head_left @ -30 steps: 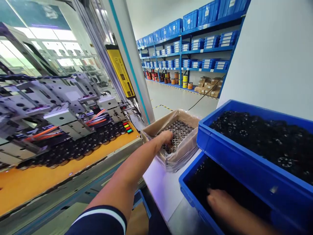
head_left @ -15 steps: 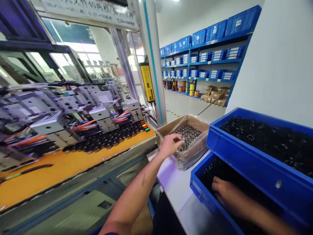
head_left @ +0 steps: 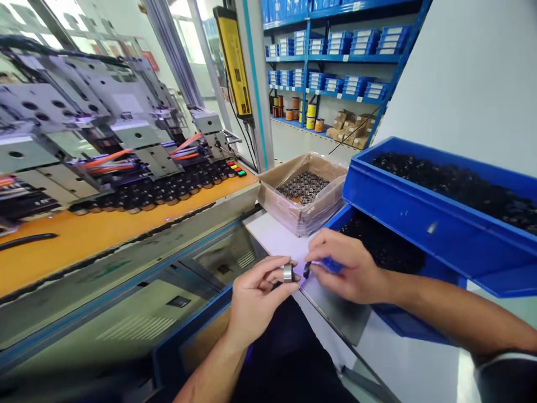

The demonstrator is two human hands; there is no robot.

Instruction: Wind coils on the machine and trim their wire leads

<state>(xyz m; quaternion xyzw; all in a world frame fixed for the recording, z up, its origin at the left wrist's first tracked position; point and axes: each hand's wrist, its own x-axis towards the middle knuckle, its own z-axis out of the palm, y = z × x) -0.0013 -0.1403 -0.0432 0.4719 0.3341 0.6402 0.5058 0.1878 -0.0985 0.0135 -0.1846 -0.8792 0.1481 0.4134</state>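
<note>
Between the thumb and fingers of my left hand [head_left: 258,296] is a short silvery metal cylinder [head_left: 288,273], its side facing me. Close to its right, my right hand [head_left: 346,267] pinches a small black plastic part [head_left: 307,270] by its edges. A narrow gap separates the two pieces. Both hands are over the front edge of the white table [head_left: 277,232]. Behind them a cardboard box [head_left: 279,210] lined with clear plastic holds many small metal parts [head_left: 306,187]. To the right, the lower blue bin [head_left: 394,322] holds black parts [head_left: 377,240], partly hidden by my right hand and arm.
An upper blue bin [head_left: 419,198] full of black parts overlaps the lower one. At left is a machine with an orange worktop [head_left: 126,229] and rows of black-and-metal pieces [head_left: 168,190]. A yellow device [head_left: 235,64] hangs by the post. Blue shelving [head_left: 327,59] stands behind.
My left hand has come back from the cardboard box with the metal cylinder. My right hand has left the lower blue bin with a black part. The two hands are now close together.
</note>
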